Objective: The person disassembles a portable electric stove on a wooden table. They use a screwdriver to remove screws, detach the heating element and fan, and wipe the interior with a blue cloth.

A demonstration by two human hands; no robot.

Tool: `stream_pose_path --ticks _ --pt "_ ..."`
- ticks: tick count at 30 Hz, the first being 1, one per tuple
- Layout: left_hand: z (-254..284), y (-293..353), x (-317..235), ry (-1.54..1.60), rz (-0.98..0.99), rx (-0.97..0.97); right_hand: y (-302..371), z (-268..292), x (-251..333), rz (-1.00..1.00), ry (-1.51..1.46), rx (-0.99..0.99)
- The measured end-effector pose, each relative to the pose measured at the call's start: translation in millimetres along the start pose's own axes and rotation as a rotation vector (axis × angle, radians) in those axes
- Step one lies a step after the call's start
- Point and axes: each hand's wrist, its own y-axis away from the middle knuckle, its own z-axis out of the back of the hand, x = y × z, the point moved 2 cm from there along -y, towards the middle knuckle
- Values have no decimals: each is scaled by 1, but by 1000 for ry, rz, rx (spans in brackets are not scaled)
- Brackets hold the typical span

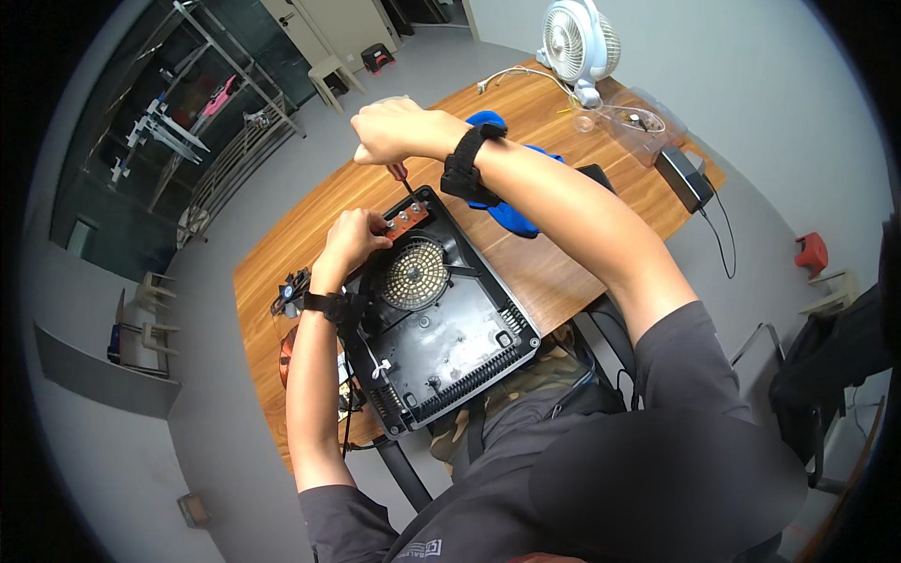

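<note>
- Black plastic makes up the opened appliance housing (441, 319), which lies on the wooden table (563, 263) straight in front of the person, its long axis running from the near edge at the lap diagonally away toward the far left corner.
- Head view: a round perforated fan grille (414, 274) sits in the middle of the housing, and a small reddish-brown circuit board (406, 220) is mounted at its far corner.
- The right hand (392, 131) is closed in a fist around the handle of a screwdriver (405, 180), held above the housing; the shaft points down and slightly toward the person, its tip at the circuit board.
- The left hand (352, 236) rests on the housing's far-left edge, fingers curled and touching the board's end, steadying it; whether it pinches anything I cannot tell.
- The left hand is the nearer to the board; the right stands above it, with the screwdriver bridging the gap.
- Both wrists wear black straps.
- Beyond the housing lie a blue object (507, 211), a white desk fan (580, 42) and a clear plastic container (638, 122); a black box (683, 176) with a cable sits at the right edge.
</note>
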Motion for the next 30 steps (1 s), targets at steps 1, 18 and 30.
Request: stream_pose_path --ticks 1,18,30 --pt "-1 -1 3 -1 6 -1 1 2 1 -14 25 19" --pt "-3 -3 5 0 27 2 -11 -14 -2 68 66 28" --pt "-2 1 2 21 31 -2 -5 -7 1 44 119 118"
